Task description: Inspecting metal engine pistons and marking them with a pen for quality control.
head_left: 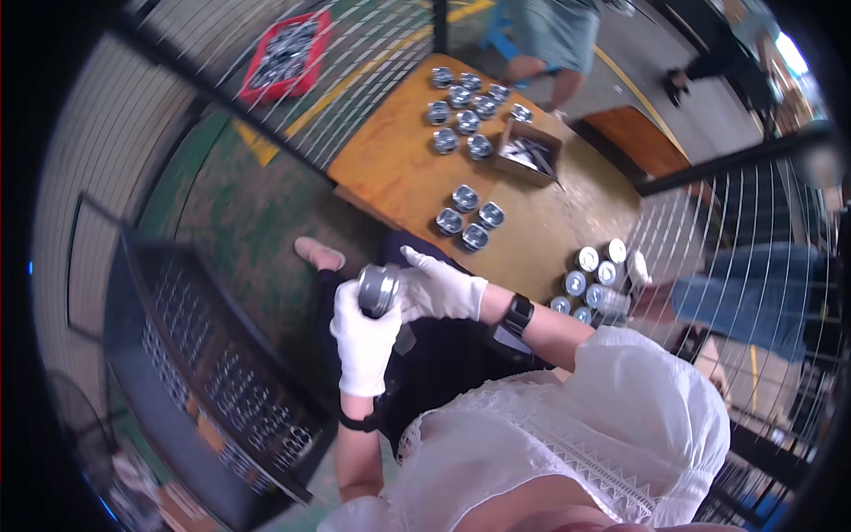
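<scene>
Gloved fingers of both hands around a metal cylinder.

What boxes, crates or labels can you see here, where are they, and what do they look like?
Cardboard box: far right side of the wooden table, open, brown, shallow, dark metal parts inside.
Red crate: on the floor behind the wire fence, upper left, rectangular, full of grey metal parts.
No labels, signs or screens visible.

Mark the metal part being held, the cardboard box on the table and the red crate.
metal part [378, 289], head view, shiny round end.
cardboard box [517, 156], head view, near wall.
red crate [266, 55], head view, left rim.
</scene>
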{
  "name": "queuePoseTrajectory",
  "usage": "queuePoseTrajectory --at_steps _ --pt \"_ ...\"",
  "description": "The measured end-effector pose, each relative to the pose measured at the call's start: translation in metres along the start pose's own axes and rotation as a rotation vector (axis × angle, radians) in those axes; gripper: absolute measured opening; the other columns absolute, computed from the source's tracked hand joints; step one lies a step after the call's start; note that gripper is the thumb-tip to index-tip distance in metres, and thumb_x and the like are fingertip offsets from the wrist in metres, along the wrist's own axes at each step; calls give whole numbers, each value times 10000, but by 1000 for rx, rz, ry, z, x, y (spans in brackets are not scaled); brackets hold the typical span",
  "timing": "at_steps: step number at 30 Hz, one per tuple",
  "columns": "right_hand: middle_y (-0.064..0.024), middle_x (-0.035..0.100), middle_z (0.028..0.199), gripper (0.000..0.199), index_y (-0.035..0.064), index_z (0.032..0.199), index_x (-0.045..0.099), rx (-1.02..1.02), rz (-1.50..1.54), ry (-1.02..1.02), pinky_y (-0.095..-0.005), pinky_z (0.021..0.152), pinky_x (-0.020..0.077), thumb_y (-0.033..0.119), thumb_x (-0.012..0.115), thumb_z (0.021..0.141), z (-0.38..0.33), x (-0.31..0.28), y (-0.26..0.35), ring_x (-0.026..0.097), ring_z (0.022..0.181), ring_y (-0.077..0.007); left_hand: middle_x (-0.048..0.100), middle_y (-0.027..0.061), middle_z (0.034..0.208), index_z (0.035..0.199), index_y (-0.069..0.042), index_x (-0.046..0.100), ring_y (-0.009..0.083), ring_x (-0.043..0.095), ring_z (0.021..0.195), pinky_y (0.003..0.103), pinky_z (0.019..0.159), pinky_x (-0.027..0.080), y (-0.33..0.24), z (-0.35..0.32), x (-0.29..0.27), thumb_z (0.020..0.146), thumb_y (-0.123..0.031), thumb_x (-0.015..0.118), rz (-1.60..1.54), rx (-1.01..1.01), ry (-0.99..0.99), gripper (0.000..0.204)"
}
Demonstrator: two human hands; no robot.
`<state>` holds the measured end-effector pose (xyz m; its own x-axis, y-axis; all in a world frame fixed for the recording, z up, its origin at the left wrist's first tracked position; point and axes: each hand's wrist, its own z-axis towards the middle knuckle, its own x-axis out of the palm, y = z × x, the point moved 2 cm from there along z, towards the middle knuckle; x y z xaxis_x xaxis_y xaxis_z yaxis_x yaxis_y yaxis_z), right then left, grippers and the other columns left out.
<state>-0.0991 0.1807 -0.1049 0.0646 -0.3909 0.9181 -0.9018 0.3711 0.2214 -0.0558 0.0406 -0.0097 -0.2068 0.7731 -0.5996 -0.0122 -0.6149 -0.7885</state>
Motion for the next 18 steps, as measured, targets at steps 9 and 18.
queuePoseTrajectory --at_steps 9,18 --pt "-190 669 1224 448 47 1310 581 -707 -927 -1493 -352 933 516 235 635 907 -84 -291 170 647 1121 -315 658 40 847 1073 -41 594 103 619 709 292 712 529 48 23 22 753 -41 796 9 -321 73 378" --pt "-139 715 1061 266 121 1059 719 14 -1960 -1654 -391 891 513 257 650 840 -104 -328 247 685 1012 -286 628 27 919 1112 -39 579 99 589 799 279 788 508 78 37 21 769 -41 775 167 -542 69 395"
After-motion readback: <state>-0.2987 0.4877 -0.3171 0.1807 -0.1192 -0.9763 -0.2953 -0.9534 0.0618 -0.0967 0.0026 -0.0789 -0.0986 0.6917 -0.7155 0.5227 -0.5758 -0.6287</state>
